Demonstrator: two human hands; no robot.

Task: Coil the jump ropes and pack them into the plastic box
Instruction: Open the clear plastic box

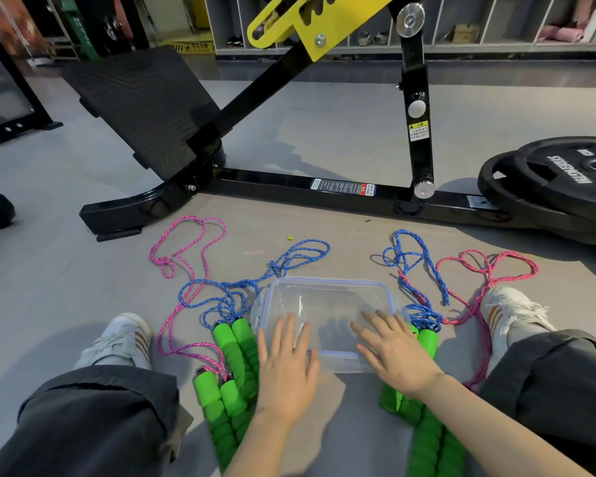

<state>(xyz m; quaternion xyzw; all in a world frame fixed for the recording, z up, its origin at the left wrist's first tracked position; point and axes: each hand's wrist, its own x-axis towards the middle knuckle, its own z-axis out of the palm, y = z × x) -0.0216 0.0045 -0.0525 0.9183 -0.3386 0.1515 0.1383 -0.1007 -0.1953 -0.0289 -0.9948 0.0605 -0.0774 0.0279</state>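
I am sitting on the grey floor (289,132) with my legs apart, and the clear plastic box (324,281) lies between my feet, right in front of me. My left hand (286,370) and right hand (396,356) are both spread flat with straight fingers over its near edge, gripping nothing; whether they press on it or hover just above it, I cannot tell. Through the clear plastic the box looks empty. It seems to have its blue-rimmed lid on, though I am not sure of that. By my reckoning the job has hardly begun, since no rope is coiled. To my left a pink rope (203,232) and a blue rope (300,251) sprawl in loose, crossing loops, their green foam handles (231,342) lying just beside the box. To my right another blue rope (410,249) and another pink rope (489,266) are tangled the same way, with their green handles (427,339) partly under my right wrist. All four ropes have to be untangled, coiled and packed, and I expect the box must be opened first. Beyond the ropes stands a black gym machine (324,187), with weight plates (565,173) at its right end.
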